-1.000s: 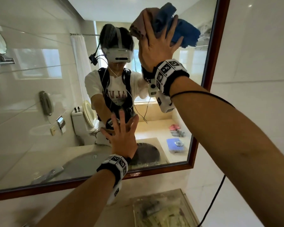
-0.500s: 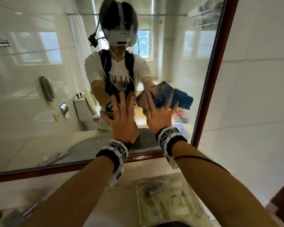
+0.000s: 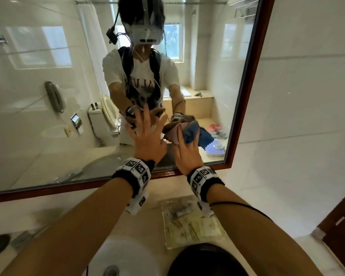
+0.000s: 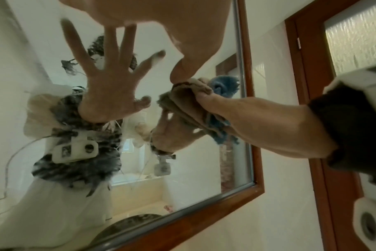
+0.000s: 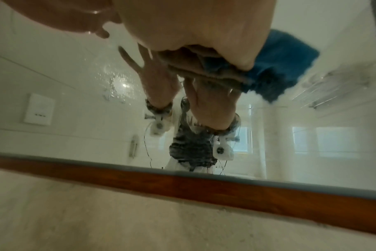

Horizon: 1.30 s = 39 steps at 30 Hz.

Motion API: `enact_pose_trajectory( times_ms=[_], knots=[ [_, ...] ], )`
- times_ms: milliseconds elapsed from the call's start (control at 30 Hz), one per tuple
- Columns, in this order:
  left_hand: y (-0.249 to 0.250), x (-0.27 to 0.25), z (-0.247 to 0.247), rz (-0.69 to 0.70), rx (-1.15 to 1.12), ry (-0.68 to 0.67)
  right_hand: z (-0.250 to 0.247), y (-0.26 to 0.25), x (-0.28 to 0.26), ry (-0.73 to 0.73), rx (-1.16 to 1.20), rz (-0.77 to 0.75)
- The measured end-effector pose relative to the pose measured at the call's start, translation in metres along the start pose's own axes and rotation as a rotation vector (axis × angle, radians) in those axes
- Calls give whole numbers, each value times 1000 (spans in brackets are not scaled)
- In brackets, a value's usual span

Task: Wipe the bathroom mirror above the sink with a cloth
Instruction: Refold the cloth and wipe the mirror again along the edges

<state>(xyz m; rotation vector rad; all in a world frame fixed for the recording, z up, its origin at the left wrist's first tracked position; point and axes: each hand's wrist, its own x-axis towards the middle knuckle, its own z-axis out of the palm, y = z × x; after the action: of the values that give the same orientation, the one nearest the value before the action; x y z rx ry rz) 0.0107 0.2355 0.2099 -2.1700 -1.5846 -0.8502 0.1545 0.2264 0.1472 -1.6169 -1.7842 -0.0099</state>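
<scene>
The mirror (image 3: 246,104) has a brown wooden frame and fills the wall ahead. My left hand (image 3: 147,134) lies flat on the glass with its fingers spread, low and right of centre. Just to its right, my right hand (image 3: 184,144) grips a bunched brown and blue cloth (image 3: 189,129) and holds it against the glass near the lower right corner. In the left wrist view the cloth (image 4: 189,103) sits under my right hand (image 4: 243,115), just below my left thumb. The right wrist view shows the cloth (image 5: 277,62) pressed to the mirror above the bottom frame rail (image 5: 204,186).
A white sink basin (image 3: 126,253) lies directly below me, with a faucet (image 3: 28,238) to the left. A clear tray of packets (image 3: 191,224) sits on the counter under the mirror. A dark wooden door frame (image 3: 339,222) stands at the right, with a toilet roll (image 4: 369,224) beside it.
My right hand has swept the cloth down the glass from the upper right to the lower right corner. My left hand has stayed flat on the mirror. My view has tilted down.
</scene>
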Motion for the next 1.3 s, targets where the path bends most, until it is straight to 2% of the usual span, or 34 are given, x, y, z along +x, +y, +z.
enact_pose_trajectory(
  times_ms=[67,200,267,367,433,567,733,933,1067,1167,1300],
  knots=[
    [4,-13,0,61,-29,8,-11,-3,-11,-69,130,47],
    [4,-45,-4,88,-180,-2,-22,-3,-36,-66,411,243],
    [4,-64,-7,17,-295,-72,-22,-3,-50,-44,589,413],
    [7,-94,-16,-152,-616,-267,-17,-5,-75,-18,910,716],
    [7,-112,-20,-243,-741,-372,-14,-13,-95,-55,1059,811],
    [1,-144,-23,-391,-833,-412,-12,-30,-132,-113,1204,790],
    [-16,-188,-37,-560,-987,-485,-8,-53,-167,-80,1308,750],
    [-37,-239,-61,-781,-1245,-581,-1,-97,-208,-8,1197,793],
    [-49,-266,-66,-849,-1378,-642,8,-118,-233,-14,1011,693],
    [-56,-281,-67,-897,-1482,-689,10,-131,-253,-34,961,656],
    [-60,-294,-62,-924,-1518,-704,0,-140,-277,-19,1037,742]
  ],
)
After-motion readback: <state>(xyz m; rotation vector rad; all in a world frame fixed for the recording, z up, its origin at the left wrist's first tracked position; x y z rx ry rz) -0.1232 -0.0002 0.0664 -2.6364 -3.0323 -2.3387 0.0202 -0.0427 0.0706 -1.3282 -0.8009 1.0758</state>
